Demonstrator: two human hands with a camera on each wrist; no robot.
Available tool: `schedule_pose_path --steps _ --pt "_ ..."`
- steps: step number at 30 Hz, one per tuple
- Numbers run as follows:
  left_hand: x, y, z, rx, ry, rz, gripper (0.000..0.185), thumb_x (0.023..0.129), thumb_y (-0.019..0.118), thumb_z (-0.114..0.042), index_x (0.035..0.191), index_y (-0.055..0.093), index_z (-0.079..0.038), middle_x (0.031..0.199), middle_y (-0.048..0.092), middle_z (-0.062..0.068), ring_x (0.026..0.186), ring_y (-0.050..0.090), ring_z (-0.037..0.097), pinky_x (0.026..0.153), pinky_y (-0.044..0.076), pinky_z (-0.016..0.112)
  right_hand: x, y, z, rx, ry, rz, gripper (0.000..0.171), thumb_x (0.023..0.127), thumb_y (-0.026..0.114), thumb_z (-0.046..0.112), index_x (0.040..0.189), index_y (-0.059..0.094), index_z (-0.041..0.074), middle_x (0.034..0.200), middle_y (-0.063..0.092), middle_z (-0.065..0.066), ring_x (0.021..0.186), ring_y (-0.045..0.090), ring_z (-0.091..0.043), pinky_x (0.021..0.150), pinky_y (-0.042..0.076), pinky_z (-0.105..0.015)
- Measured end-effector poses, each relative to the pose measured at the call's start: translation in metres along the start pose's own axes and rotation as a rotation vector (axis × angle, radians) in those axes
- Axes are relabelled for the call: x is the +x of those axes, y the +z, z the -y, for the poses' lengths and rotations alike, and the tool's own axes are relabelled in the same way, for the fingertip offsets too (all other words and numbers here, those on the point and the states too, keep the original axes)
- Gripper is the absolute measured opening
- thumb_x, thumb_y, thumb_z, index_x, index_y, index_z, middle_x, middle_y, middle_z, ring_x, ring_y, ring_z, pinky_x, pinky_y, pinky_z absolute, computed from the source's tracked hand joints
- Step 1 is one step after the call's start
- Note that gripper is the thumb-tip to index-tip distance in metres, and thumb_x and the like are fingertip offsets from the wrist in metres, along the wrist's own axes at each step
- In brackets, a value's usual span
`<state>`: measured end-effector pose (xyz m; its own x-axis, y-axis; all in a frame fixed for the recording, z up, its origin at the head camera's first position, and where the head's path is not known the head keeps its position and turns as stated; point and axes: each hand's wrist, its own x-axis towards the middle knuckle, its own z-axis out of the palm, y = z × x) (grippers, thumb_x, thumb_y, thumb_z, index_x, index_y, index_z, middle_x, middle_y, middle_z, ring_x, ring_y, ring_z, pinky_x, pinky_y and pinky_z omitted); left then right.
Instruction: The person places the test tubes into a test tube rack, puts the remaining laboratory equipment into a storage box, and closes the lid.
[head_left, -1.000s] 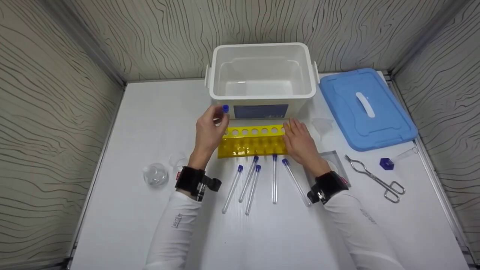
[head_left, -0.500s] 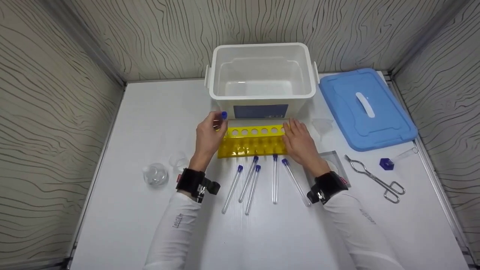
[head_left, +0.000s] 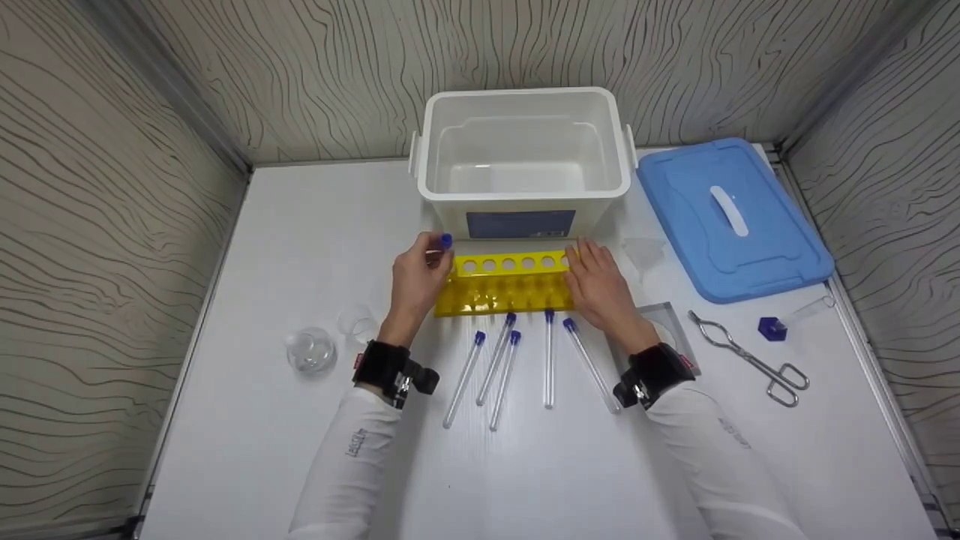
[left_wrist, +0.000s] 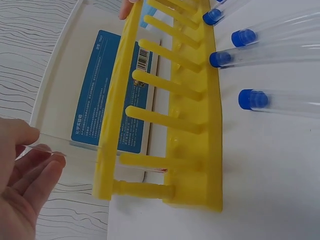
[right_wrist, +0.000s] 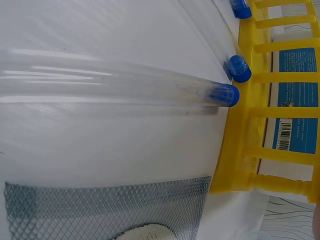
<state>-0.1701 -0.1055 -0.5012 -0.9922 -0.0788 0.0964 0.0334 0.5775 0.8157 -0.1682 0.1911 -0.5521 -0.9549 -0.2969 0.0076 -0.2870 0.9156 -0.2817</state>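
On the white table (head_left: 285, 225), at the centre of the head view, one yellow test-tube rack (head_left: 504, 283) stood just in front of one white storage bin (head_left: 523, 146), whose blue label (left_wrist: 114, 90) showed through the rack's bars in the left wrist view. The left hand (head_left: 417, 279) sat at the rack's nine o'clock end, its fingers pinching one capped test tube (head_left: 442, 244) held upright over the leftmost hole, the blue cap showing above the fingertips; the left wrist view showed the clear glass passing between the fingers (left_wrist: 35, 172) toward the rack. The right hand (head_left: 600, 281) rested at the rack's three o'clock end with its fingers laid fairly straight against the frame, gripping nothing that I could see. At six o'clock from the rack five more blue-capped tubes (head_left: 549, 360) lay flat on the table, caps pointing toward the rack and just short of it, two of them lying close together. At three o'clock from the bin lay one blue lid (head_left: 731, 217). Toward four o'clock were one metal clamp (head_left: 750, 360), one small blue-capped vial (head_left: 784, 321) and one square of wire gauze (right_wrist: 100, 210), partly under the right wrist. At eight o'clock stood one round glass flask (head_left: 310, 349) and one small clear beaker (head_left: 355, 322) just beside it.
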Motion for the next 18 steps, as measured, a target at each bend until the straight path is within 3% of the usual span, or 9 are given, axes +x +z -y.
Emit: schedule_pose_path --steps 8,18 --pt "-0.0001 0.0019 0.004 0.007 -0.026 0.002 0.026 0.095 0.064 -0.016 0.12 0.063 -0.01 0.117 0.072 0.01 0.107 0.072 0.024 0.095 0.058 0.033 0.0005 0.0003 0.0004 0.006 -0.002 -0.012 0.058 0.106 0.035 0.033 0.153 0.033 -0.001 0.162 0.026 -0.022 0.153 0.023 -0.037 0.128 0.015 -0.05" --pt "-0.0029 0.0022 0.0036 0.001 -0.043 0.011 0.029 0.095 0.064 -0.015 0.123 0.062 -0.01 0.117 0.071 0.01 0.108 0.072 0.023 0.096 0.058 0.032 0.0016 -0.0002 0.0026 -0.003 0.058 0.059 0.06 0.106 0.032 0.036 0.156 0.026 0.003 0.166 0.018 -0.019 0.155 0.016 -0.035 0.128 0.011 -0.05"
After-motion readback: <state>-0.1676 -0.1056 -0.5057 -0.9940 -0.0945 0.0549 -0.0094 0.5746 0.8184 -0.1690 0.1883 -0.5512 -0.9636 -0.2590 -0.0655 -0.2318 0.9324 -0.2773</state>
